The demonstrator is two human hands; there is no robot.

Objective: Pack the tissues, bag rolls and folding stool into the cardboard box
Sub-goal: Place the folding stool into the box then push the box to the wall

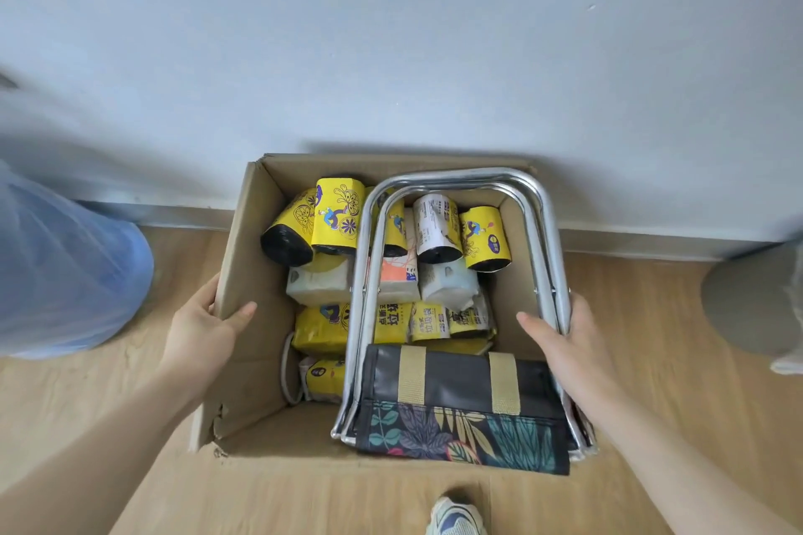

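From the head view, our left hand (204, 319) clasps the box (247, 365) wall and our right hand (565, 332) clasps wall and stool (452, 308) frame together (stool atop rolls (336, 215) and tissues (319, 285)), so lifting may tear the cardboard.

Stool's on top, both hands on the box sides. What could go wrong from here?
1. The folding stool lies tilted on the bag rolls, its fabric end over the near rim of the cardboard box; the flaps may not close.
2. The near-left corner is torn; it could rip further if lifted by the left hand.
3. The right hand presses against the steel frame; fingers could get pinched.
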